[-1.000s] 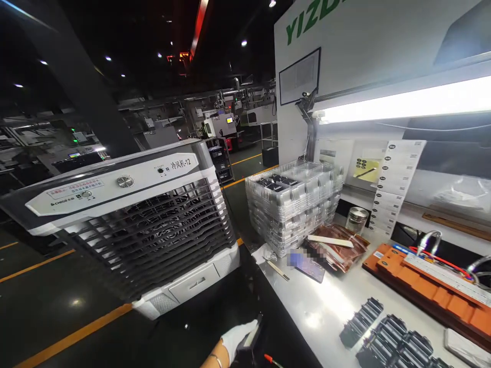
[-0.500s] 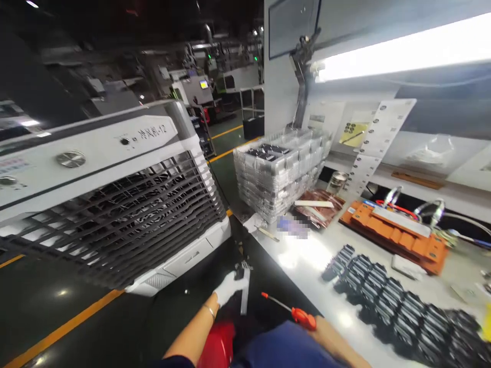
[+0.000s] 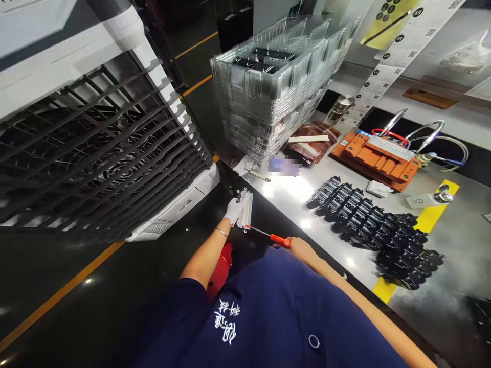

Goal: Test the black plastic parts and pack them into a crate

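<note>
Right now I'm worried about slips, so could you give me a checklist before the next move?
1. Left hand holds the pale part: ok.
2. Right hand grips the red-handled tool: ok.
3. Tool tip touches the part: cannot tell; they meet in view, but contact is unclear.
4. Both hands gloved: not ok; the right looks bare.
5. Black parts on the bench lie apart from both hands: ok.

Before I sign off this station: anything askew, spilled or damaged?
Nothing looks spilled or plainly damaged. Slightly untidy: brown wrapping on the bench lies crumpled, with white strips loose across it; black parts bunch unevenly at their rows' right end. The pale part in the left hand shows nothing odd.
</note>
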A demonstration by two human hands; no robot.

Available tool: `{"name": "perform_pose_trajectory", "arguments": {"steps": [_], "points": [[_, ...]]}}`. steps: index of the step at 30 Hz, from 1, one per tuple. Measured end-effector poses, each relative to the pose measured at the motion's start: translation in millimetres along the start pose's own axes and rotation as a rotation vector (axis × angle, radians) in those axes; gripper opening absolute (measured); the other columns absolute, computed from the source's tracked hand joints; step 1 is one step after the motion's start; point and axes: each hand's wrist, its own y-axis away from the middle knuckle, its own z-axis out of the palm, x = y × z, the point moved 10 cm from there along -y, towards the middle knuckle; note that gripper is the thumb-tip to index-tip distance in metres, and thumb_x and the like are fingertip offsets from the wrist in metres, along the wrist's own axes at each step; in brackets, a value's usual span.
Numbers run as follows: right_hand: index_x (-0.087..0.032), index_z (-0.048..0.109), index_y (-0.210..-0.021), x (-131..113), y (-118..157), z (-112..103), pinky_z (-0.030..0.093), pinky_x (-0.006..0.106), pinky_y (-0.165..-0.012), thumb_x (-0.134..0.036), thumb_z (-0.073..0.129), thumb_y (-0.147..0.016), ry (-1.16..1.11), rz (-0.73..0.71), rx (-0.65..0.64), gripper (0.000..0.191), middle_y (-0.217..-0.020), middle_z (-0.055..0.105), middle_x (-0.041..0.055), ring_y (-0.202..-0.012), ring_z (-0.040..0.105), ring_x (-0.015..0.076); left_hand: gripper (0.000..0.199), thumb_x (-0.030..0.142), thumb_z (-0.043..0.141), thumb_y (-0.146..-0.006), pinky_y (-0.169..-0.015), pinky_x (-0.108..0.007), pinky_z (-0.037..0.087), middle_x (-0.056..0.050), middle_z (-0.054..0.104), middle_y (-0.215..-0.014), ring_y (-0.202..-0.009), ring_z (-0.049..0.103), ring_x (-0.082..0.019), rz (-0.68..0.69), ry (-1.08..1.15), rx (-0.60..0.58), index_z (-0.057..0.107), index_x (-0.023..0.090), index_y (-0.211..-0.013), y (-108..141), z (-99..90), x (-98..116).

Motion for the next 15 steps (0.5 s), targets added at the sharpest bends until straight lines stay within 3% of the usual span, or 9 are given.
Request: {"name": "perform_pose_trajectory", "arguments": {"steps": [7, 11, 15], "points": [[-0.014, 0.067, -0.087, 6, -8, 5, 0.033, 0.024, -0.06, -0.063, 0.046, -0.085, -0.079, 0.048, 0.023, 0.053, -0.084, 0.065, 0.0109, -0.078, 0.061, 0.02, 0.034, 0.044, 0.069, -0.073, -0.075, -0.027, 0.044, -0.008, 0.064, -0.087, -0.079, 0.057, -0.016, 0.047, -0.096, -0.161, 0.06, 0.013, -0.084, 20, 12.9, 9], [-0.016, 0.066, -0.092, 24, -13, -1, 0.038, 0.024, -0.063, -0.067, 0.042, -0.085, -0.061, 0.134, 0.084, 0.056, -0.09, 0.066, 0.0098, -0.084, 0.062, 0.0215, 0.036, 0.043, 0.067, -0.074, -0.075, -0.026, 0.044, -0.01, 0.065, -0.092, -0.083, 0.058, -0.017, 0.097, -0.183, -0.31, 0.062, 0.011, -0.089, 40, 20.5, 9], [-0.017, 0.067, -0.098, 41, -13, -1, 0.041, 0.025, -0.068, -0.067, 0.043, -0.085, -0.086, 0.163, 0.095, 0.056, -0.095, 0.066, 0.0099, -0.087, 0.063, 0.022, 0.041, 0.047, 0.066, -0.075, -0.074, -0.026, 0.044, -0.01, 0.066, -0.094, -0.085, 0.058, -0.018, 0.102, -0.248, -0.364, 0.062, 0.011, -0.094, 53, 23.5, -2]]}}
